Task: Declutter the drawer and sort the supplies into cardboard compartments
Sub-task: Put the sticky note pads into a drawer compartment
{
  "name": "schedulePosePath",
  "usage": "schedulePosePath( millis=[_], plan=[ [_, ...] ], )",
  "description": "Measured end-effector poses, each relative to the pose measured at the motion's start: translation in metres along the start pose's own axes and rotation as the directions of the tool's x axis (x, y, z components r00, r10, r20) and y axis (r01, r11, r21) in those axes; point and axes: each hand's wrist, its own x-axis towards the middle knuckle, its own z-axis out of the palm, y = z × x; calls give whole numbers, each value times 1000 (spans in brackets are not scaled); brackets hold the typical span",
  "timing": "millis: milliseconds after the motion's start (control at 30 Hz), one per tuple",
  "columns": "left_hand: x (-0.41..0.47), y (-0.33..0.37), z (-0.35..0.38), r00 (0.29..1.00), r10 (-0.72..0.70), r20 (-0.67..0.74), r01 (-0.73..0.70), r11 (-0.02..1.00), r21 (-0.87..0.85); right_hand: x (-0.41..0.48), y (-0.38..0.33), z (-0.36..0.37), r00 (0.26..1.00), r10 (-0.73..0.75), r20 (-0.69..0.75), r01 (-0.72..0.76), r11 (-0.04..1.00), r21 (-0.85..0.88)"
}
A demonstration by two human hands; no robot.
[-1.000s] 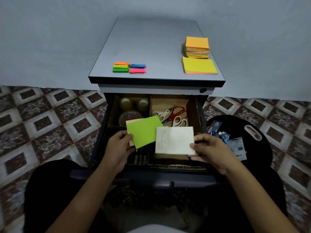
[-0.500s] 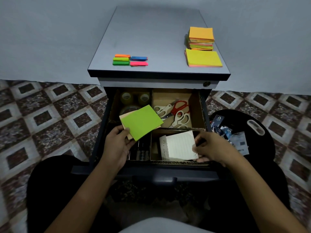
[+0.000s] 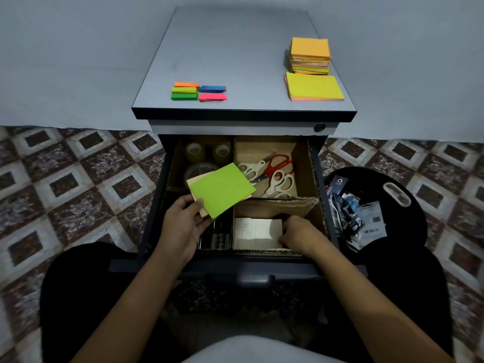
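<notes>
- Two pads are pinched in the left hand point(image 3: 183, 226), green pad point(image 3: 222, 189) over tan pad point(image 3: 192, 182), above the left half of the drawer point(image 3: 320, 179), hiding part of the tape rolls point(image 3: 195, 151).
- Right hand point(image 3: 298, 235), apart from it, lies on the white pad point(image 3: 256, 231) in the near right compartment point(image 3: 272, 208), fingers curled at its right edge; whether they grip is unclear.
- Dark items point(image 3: 218, 237) in the near left compartment are too dim to identify.
</notes>
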Motion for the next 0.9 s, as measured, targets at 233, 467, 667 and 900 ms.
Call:
schedulePosePath(
  millis=[233,467,667,900],
  plan=[
    [-10,0,2,983,76,164,-96,988,119,-19,-1,-15,949,-90,-301,153,970,191],
    [-20,3,18,930,-69,362,3,983,181,-52,-6,-43,989,-148,-13,83,474,877],
    [-22,2,26,890,-257,376,129,934,333,-55,14,-52,995,-84,-58,94,525,846],
    [-21,0,31,899,-329,289,139,840,525,-57,31,-72,983,-6,-184,165,478,863]
  ],
)
